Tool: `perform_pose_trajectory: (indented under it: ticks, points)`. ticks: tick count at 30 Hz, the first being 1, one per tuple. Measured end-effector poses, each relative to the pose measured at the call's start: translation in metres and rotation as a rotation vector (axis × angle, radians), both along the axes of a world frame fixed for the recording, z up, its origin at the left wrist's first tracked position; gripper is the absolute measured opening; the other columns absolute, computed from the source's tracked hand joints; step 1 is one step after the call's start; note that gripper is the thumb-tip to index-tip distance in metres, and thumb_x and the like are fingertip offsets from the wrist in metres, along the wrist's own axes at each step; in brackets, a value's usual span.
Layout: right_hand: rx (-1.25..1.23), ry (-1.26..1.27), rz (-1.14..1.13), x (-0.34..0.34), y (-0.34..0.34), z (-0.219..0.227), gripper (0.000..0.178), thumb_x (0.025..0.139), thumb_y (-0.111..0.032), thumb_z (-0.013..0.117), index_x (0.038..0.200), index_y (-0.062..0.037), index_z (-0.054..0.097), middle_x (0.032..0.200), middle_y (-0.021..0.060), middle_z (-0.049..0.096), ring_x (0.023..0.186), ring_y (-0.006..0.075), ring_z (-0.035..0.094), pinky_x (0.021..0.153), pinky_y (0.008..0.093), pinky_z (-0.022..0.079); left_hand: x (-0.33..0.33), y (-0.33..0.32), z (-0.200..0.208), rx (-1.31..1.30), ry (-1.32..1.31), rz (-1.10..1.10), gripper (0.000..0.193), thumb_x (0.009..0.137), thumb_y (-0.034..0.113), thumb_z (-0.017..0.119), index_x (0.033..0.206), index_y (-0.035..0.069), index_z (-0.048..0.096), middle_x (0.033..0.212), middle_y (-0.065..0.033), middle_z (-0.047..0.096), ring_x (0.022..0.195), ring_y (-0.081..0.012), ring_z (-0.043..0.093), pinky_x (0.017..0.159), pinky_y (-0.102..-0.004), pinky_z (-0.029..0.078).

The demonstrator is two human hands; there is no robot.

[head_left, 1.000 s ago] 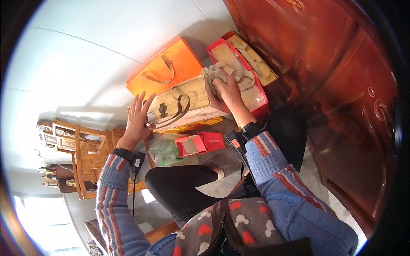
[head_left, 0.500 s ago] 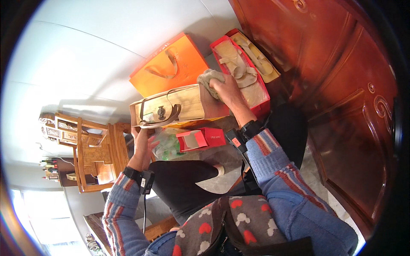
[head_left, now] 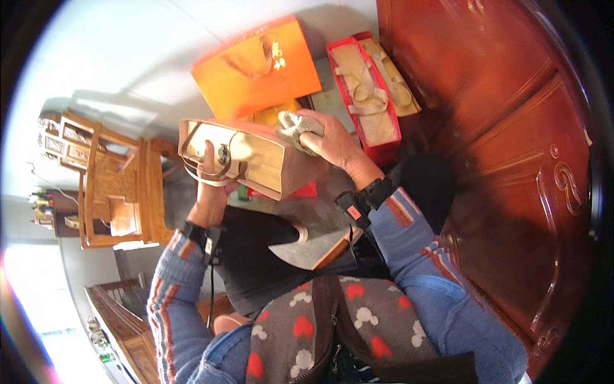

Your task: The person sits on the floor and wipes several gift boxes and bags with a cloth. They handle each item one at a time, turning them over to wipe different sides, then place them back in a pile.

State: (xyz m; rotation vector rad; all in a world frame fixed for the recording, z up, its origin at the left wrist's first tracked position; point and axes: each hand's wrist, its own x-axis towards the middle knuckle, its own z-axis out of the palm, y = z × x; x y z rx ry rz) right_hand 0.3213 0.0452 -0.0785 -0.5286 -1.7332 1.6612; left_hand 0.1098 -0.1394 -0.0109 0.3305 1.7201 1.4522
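A tan leather handbag with looped straps and a round clasp is held up in front of me. My left hand grips it from below near the straps and clasp. My right hand presses a small grey cloth against the bag's upper right side. Under the bag a red box and something green peek out, mostly hidden.
An orange paper gift bag lies by the wall. To its right stands a red box with beige bags in it. A dark wooden door is on the right, a carved wooden chair on the left.
My left hand moved from beside the bag to under it and took hold. The bag has been lifted and turned toward me, covering the red box. My right hand stays on it with the cloth.
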Motion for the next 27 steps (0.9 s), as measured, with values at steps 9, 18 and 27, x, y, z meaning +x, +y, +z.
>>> perform_pose_trajectory:
  ticks: [9, 18, 27]
  points:
    - [0.184, -0.029, 0.269, -0.007, -0.032, -0.008, 0.044, 0.080, -0.006, 0.065, 0.123, 0.0005, 0.067, 0.110, 0.0118, 0.068, 0.105, 0.0240, 0.067, 0.097, 0.0332, 0.049, -0.031, -0.018, -0.062, 0.207, 0.057, -0.008, 0.052, 0.101, 0.041, 0.064, 0.137, 0.006, 0.052, 0.117, -0.0117, 0.068, 0.094, -0.0245, 0.073, 0.069, -0.0356, 0.063]
    - [0.255, -0.092, 0.215, -0.035, -0.057, -0.049, 0.043, 0.082, -0.010, 0.063, 0.125, -0.0016, 0.066, 0.116, 0.0156, 0.065, 0.110, 0.0309, 0.065, 0.098, 0.0367, 0.049, -0.018, -0.043, -0.061, 0.134, 0.183, 0.031, 0.051, 0.092, 0.020, 0.078, 0.134, 0.006, 0.051, 0.113, -0.0071, 0.066, 0.092, -0.0173, 0.071, 0.064, -0.0317, 0.062]
    - [0.158, -0.390, 0.209, -0.031, -0.051, -0.078, 0.043, 0.085, -0.020, 0.062, 0.126, -0.0081, 0.067, 0.130, 0.0188, 0.065, 0.115, 0.0368, 0.065, 0.096, 0.0416, 0.051, -0.010, -0.049, -0.064, 0.137, 0.229, 0.008, 0.054, 0.090, 0.012, 0.079, 0.133, 0.004, 0.048, 0.114, -0.0093, 0.068, 0.095, -0.0199, 0.070, 0.078, -0.0339, 0.061]
